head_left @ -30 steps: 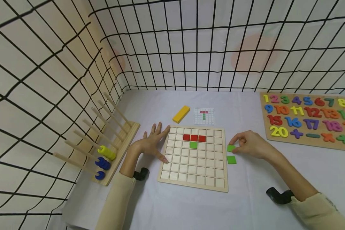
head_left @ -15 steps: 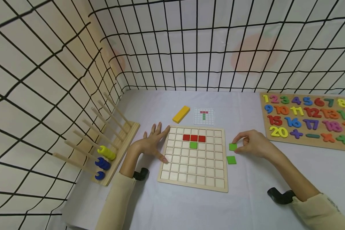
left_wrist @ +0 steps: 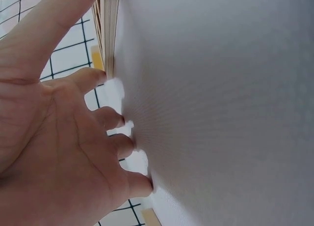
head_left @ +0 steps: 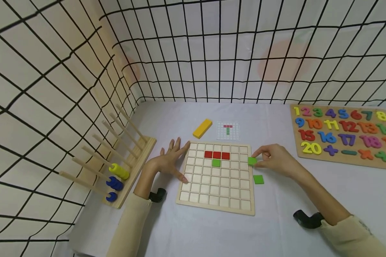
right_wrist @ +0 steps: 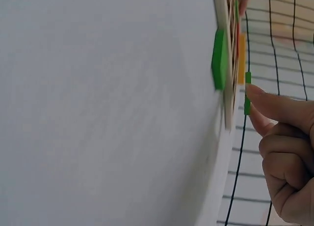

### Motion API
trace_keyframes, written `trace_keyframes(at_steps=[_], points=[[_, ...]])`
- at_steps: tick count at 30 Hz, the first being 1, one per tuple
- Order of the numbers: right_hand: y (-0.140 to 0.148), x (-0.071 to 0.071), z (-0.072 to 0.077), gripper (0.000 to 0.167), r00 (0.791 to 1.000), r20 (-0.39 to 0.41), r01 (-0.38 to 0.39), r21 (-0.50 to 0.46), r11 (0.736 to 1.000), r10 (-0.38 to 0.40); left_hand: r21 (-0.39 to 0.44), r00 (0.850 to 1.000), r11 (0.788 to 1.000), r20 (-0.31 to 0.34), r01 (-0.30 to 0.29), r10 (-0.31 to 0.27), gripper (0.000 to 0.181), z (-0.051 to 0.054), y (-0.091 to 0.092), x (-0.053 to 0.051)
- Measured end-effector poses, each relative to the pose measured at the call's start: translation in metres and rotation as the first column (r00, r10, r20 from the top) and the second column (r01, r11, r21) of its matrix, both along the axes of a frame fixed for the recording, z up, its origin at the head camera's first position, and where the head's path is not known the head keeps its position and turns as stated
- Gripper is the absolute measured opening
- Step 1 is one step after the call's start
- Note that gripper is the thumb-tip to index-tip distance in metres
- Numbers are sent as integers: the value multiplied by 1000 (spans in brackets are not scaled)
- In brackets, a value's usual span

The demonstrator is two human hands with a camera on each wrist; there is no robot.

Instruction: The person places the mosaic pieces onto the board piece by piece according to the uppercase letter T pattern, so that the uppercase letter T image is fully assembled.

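A square wooden grid board [head_left: 214, 209] lies on the white table, with three red tiles [head_left: 217, 155] in a row and one green tile [head_left: 216, 163] beneath the middle one. At the board's left edge rests my left hand [head_left: 168, 162], fingers spread, thumb and index finger touching the rim. My right hand [head_left: 276, 160] pinches another green tile [right_wrist: 248, 96] between thumb and index finger, raised off the table at the board's right edge. Just below it, a loose green tile [head_left: 258, 179] lies on the cloth beside the board.
Behind the board are a yellow block [head_left: 202, 128] and a small pattern card [head_left: 228, 131] with a red and green T. A bead abacus [head_left: 141, 150] stands at left. To the right lies a number puzzle board [head_left: 344, 151]. Black wire mesh [head_left: 206, 59] encloses the back and left.
My right hand has lifted the green tile from the table and carried it left to the board's right edge. The left hand has stayed in place.
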State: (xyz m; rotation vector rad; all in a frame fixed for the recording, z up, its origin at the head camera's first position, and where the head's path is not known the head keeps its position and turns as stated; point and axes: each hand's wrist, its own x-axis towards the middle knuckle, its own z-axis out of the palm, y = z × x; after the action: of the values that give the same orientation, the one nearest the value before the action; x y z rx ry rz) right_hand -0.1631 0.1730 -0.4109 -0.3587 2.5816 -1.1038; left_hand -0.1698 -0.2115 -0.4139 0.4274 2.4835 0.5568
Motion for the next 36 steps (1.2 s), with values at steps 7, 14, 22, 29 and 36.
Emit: trace_keyframes(at_steps=[7, 14, 22, 29, 36], points=[[-47, 5, 6, 31, 998, 25, -58, -65, 996, 60, -7, 1000, 1000, -3, 0, 0, 143, -2, -1, 1], [-87, 10, 2, 27, 994, 64, -86, -81, 993, 91, -12, 1000, 1000, 1, 12, -12, 142, -2, 1, 1], [-105, 10, 0, 24, 995, 46, -95, 15, 995, 94, -17, 1000, 1000, -1, 7, -7, 142, -3, 2, 0], [-112, 14, -2, 25, 993, -1, -121, 60, 991, 122, -9, 1000, 1000, 2, 1, -1, 142, -3, 0, 0], [-113, 17, -3, 23, 989, -79, -116, 87, 989, 123, -10, 1000, 1000, 5, 1, -1, 142, -3, 0, 0]])
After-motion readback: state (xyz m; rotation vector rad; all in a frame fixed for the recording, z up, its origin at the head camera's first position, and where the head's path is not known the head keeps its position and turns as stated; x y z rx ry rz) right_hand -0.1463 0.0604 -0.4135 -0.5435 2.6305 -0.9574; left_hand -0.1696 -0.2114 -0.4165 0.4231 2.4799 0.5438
